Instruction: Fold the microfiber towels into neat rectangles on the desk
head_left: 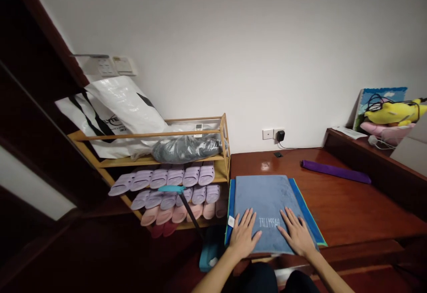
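A folded grey-blue towel (263,195) with mirrored "HAPPY LIFE" lettering lies flat before me. Beneath it, a bright blue mat or cloth (305,208) with a green edge sticks out on both sides. My left hand (244,235) rests flat on the towel's near left part, fingers stretched. On the near right part lies my right hand (295,233), palm down with the fingers spread. The lettering sits between the two hands, and a small white tag (231,221) shows at the left edge.
A reddish wooden desk (343,208) bears a purple roll (335,172). To the left stands a wooden shoe rack (224,150) with several slippers (175,175) and a white bag (128,106). A yellow plush toy (393,113) sits at the right. A dustpan (209,250) stands below.
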A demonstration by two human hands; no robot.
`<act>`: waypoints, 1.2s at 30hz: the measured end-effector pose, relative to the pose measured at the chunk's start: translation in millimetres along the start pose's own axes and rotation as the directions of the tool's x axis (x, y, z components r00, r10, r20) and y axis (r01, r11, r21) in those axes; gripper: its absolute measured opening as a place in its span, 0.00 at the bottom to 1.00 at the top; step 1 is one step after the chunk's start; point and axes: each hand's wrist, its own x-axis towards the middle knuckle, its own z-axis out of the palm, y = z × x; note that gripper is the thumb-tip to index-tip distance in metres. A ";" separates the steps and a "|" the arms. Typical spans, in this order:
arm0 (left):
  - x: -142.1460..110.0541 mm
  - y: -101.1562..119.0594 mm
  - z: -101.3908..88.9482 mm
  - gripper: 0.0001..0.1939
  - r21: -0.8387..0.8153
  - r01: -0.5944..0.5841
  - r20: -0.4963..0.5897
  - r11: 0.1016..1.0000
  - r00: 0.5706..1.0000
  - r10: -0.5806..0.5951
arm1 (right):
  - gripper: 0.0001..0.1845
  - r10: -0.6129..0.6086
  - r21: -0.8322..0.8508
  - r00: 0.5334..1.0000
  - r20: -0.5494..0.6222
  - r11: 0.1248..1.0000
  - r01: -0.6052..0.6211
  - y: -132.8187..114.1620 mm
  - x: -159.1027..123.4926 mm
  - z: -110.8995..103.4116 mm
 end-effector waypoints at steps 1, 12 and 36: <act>1.9 2.6 0.6 0.33 -0.001 0.017 -0.004 1.000 1.000 -0.017 | 0.36 0.024 0.009 1.000 0.007 1.000 -0.024 -3.7 3.3 -1.4; 4.2 20.6 25.2 0.31 -0.034 -0.016 -0.061 0.999 0.998 0.013 | 0.35 0.009 -0.010 1.000 -0.024 1.000 -0.009 -40.6 7.1 16.5; 16.2 4.7 34.2 0.29 0.010 0.059 -0.059 0.998 0.997 -0.059 | 0.34 0.215 -0.124 0.971 -0.105 0.966 -0.227 -33.0 28.9 29.7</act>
